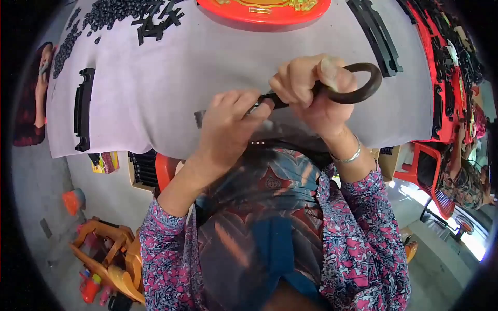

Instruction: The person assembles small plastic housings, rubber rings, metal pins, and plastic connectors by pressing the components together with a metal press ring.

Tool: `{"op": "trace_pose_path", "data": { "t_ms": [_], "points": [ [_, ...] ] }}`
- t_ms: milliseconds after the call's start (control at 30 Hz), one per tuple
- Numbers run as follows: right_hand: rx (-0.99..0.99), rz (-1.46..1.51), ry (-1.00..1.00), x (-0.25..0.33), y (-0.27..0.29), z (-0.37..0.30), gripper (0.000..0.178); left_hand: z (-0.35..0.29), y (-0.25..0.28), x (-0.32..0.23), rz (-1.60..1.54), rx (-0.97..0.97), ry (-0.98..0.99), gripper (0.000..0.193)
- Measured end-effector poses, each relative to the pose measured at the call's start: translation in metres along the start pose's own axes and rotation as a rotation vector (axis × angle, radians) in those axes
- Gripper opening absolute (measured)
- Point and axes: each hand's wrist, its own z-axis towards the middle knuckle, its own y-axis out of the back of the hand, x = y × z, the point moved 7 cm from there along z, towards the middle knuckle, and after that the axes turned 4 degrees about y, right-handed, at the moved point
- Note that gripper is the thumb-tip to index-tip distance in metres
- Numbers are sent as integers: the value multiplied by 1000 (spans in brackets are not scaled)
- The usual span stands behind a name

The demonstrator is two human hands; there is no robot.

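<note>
A dark rod with a rounded hooked end, like a cane or umbrella handle, is held across my front above the table. My right hand is closed round it just below the hook, thumb on top. My left hand grips the slimmer part to the left, its fingers curled and pressed together. Past the left hand's outer edge sticks out a small grey flat piece; whether it joins the rod is hidden. Between the two hands a short dark stretch of the rod shows.
On the grey cloth-covered table lie small black round parts, short black strips and long black slotted bars. A red tray holds clear yellowish pieces. Black parts cover a red surface at right, near another person.
</note>
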Motion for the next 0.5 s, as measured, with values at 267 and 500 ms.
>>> {"op": "trace_pose_path", "data": {
  "t_ms": [267, 500],
  "points": [
    [65, -260, -53, 0, -7, 4, 41, 1, 4, -3, 32, -77, -62, 36],
    [135, -399, 59, 2, -9, 5, 33, 4, 3, -3, -24, -60, -66, 36]
  ]
}}
